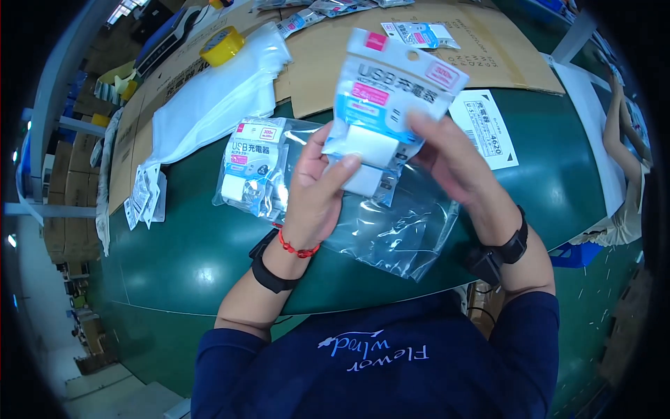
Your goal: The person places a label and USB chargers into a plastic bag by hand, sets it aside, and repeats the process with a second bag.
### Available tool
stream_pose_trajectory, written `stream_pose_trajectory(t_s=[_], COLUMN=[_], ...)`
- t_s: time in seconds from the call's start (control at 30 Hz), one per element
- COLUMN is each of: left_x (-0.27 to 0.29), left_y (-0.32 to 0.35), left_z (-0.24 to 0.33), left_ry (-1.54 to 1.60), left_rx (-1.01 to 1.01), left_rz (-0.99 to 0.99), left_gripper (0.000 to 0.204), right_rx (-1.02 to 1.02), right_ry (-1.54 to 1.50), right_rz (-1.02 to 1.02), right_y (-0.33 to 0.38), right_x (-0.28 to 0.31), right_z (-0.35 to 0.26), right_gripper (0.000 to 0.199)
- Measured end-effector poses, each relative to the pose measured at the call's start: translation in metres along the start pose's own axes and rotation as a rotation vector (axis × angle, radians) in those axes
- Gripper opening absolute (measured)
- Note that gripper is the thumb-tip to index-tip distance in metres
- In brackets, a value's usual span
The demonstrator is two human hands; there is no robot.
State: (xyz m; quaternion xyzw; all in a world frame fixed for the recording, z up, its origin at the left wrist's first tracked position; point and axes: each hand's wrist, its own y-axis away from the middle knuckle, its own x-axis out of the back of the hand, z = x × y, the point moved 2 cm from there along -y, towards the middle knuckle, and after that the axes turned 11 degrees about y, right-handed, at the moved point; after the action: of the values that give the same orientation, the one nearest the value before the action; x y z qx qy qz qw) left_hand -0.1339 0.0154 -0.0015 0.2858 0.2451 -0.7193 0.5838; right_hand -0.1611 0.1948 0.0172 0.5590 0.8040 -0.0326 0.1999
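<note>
My left hand (315,188) and my right hand (453,167) both hold a blister pack (391,98) with a white and blue card and a white block-shaped charger in it, raised above the green table (188,244). A second white charger pack seems to sit behind it under my left thumb. A clear plastic bag (398,230) hangs below the packs and rests on the table. Another clear bag with several similar packs (252,167) lies just left of my left hand.
A white folded plastic sheet (216,98), a yellow tape roll (222,45) and flat cardboard (488,49) lie at the far side. A white label sheet (483,129) is at right, small packets (145,195) at left. Another person's arm (621,140) is at the right edge.
</note>
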Motion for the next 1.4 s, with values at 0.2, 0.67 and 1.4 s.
stream_pose_trajectory(t_s=[0.2, 0.67, 1.4], left_x=[0.004, 0.009, 0.019], left_y=[-0.002, -0.008, -0.015], left_z=[-0.013, 0.016, -0.025], left_ry=[-0.304, 0.634, -0.094], left_rx=[-0.235, 0.431, 0.114], left_rz=[0.084, -0.136, 0.087], left_gripper=[0.048, 0.051, 0.059], right_rx=[0.354, 1.336, 0.778], right_ry=[0.388, 1.400, 1.945], right_rz=[0.200, -0.088, 0.569], right_y=[0.002, 0.013, -0.140], right_x=[0.004, -0.023, 0.160], right_z=[0.006, 0.004, -0.079], right_gripper=[0.036, 0.030, 0.060])
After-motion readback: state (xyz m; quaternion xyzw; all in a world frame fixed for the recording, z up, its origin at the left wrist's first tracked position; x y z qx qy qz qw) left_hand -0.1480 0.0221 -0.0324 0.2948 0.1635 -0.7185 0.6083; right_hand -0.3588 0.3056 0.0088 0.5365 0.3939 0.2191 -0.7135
